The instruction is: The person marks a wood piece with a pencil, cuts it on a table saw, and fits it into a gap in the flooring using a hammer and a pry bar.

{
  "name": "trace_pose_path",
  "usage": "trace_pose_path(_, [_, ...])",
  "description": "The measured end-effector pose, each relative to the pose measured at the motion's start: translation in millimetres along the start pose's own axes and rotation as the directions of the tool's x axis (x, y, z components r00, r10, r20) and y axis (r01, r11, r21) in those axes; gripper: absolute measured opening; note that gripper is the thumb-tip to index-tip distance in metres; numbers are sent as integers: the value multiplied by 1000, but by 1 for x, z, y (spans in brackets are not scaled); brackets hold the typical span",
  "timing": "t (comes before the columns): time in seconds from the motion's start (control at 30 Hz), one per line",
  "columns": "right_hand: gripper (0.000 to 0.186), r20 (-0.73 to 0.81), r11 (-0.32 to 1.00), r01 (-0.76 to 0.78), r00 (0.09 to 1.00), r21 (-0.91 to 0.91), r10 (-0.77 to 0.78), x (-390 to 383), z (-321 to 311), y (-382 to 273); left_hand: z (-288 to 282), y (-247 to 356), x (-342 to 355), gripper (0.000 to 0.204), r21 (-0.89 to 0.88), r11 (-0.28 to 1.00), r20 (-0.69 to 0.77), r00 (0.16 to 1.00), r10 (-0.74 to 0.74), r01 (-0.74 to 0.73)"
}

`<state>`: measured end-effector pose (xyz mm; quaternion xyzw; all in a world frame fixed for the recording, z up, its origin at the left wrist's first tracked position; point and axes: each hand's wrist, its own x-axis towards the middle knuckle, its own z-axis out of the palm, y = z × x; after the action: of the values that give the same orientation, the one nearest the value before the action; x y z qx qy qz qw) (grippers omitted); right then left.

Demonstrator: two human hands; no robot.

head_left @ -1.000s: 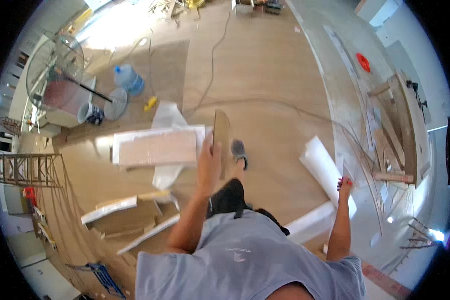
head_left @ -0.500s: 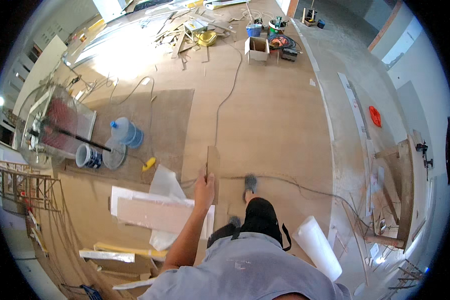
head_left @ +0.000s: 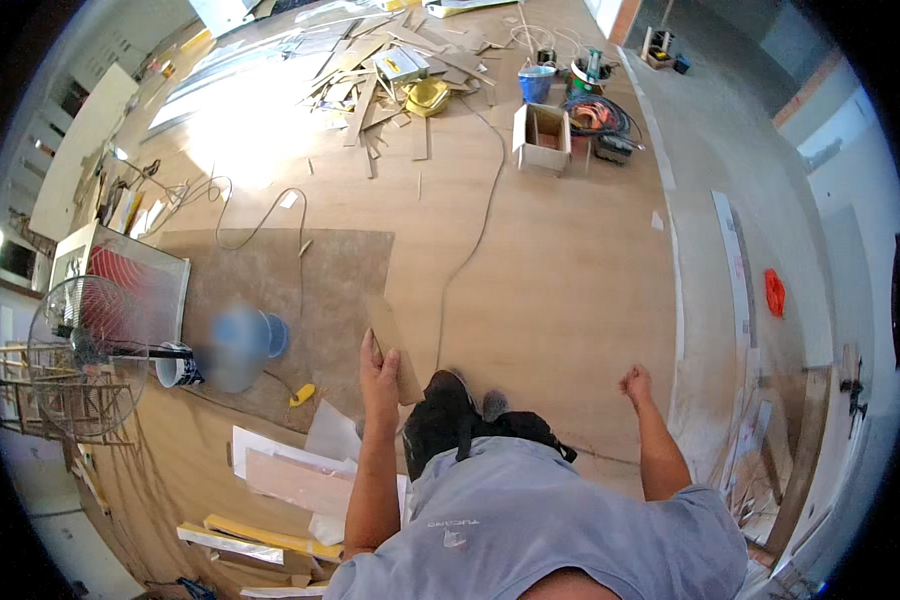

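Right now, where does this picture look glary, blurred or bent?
Head view: glare whitens the floor, upper left; head view: blur softens the blue container, while the left hand looks clearer; head view: the right-hand wall bends along the rim.

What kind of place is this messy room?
It's probably a room being built or fixed up. There's a messy heap of flat brown wood-like strips, a round blue bucket, and a thin brown rectangular board in the person's left hand.

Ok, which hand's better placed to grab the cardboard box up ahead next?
Right, probably: the right hand looks empty, and the cardboard box sits more toward its side. The left hand is gripping a thin board.
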<state>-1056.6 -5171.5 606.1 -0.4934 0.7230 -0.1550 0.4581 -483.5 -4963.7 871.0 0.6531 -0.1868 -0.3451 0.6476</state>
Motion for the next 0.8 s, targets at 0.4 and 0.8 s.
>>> trace_pose_path(0.4, [26, 360, 992, 97, 931, -81, -62, 231, 142, -262, 69, -4, 419, 57, -71, 995, -114, 991, -77, 70])
trace_pose_path(0.8, [31, 583, 769, 284, 800, -573, 139, 376, 205, -339, 212, 142, 832, 52, 556, 829, -189, 981, 52, 63])
